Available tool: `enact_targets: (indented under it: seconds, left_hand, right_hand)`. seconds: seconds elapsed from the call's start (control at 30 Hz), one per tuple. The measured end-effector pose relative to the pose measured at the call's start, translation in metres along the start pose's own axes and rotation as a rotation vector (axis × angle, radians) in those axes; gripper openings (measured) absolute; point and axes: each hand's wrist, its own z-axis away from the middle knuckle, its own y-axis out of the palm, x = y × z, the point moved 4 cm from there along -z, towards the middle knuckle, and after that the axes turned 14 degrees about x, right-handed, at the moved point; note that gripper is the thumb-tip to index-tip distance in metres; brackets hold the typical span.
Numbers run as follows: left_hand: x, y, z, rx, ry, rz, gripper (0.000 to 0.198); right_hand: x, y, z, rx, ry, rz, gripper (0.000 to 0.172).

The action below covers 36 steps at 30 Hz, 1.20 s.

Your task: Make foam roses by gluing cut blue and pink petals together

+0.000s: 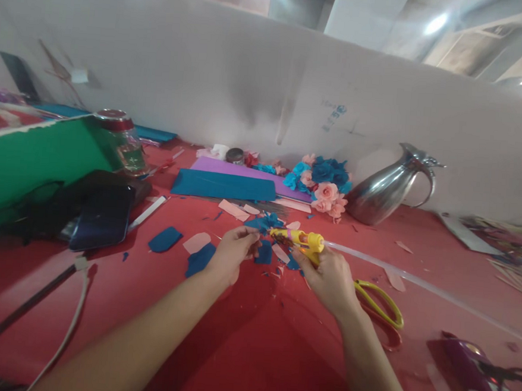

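Observation:
My right hand (333, 281) is wrapped round a yellow hot glue gun (300, 240), whose nozzle points left. My left hand (234, 254) is pinched closed at a blue paper flower (266, 221), just beside the nozzle. A thin wire sticks out to the left behind my left fingers. Cut petals lie about my hands, among them a blue petal (165, 239) and a pink petal (196, 243). Close to my right wrist rest scissors with yellow handles (381, 302). A clear glue stick strip (399, 270) runs off to the right from behind the gun.
Blue paper strips (223, 185) lie over purple paper (214, 163). Finished pink and blue flowers (326, 185) are bunched beside a metal jug (384, 189). To the left are a phone (103, 217), a green box (43, 168) and a glass jar (128, 144). A purple device (476, 377) sits front right.

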Motion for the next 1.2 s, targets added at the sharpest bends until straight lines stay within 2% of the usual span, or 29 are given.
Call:
enact_targets:
  seconds: [0.47, 0.67, 0.73, 0.83, 0.9, 1.03, 1.13, 1.2]
  left_hand:
    - [0.002, -0.002, -0.004, 0.02, 0.02, 0.015, 0.008]
    - [0.002, -0.004, -0.005, 0.018, -0.005, 0.049, 0.009]
    - [0.002, -0.005, -0.005, 0.01, -0.018, 0.085, 0.008]
    - [0.003, -0.006, -0.006, 0.004, -0.035, 0.154, 0.007]
    - [0.004, -0.006, -0.006, 0.011, -0.055, 0.195, 0.005]
    - [0.004, -0.004, -0.006, 0.05, -0.088, 0.254, 0.007]
    - [0.002, 0.001, -0.004, 0.113, -0.082, 0.281, 0.012]
    - [0.001, 0.004, -0.002, 0.157, -0.061, 0.293, 0.015]
  right_hand:
    - [0.0, -0.004, 0.0, 0.017, 0.016, 0.033, 0.04]
    - [-0.007, -0.006, 0.0, -0.014, 0.004, -0.09, 0.041]
    - [-0.017, -0.01, -0.002, -0.06, 0.021, -0.154, 0.042]
    - [-0.05, -0.017, -0.009, -0.114, 0.125, -0.277, 0.047]
    - [-0.08, -0.018, -0.015, -0.089, 0.262, -0.303, 0.049]
    - [-0.134, -0.015, -0.019, -0.004, 0.557, -0.149, 0.048]
    - [-0.149, -0.014, -0.013, -0.023, 0.672, 0.007, 0.049]
    - [-0.141, -0.019, -0.008, -0.156, 0.712, 0.095, 0.046]
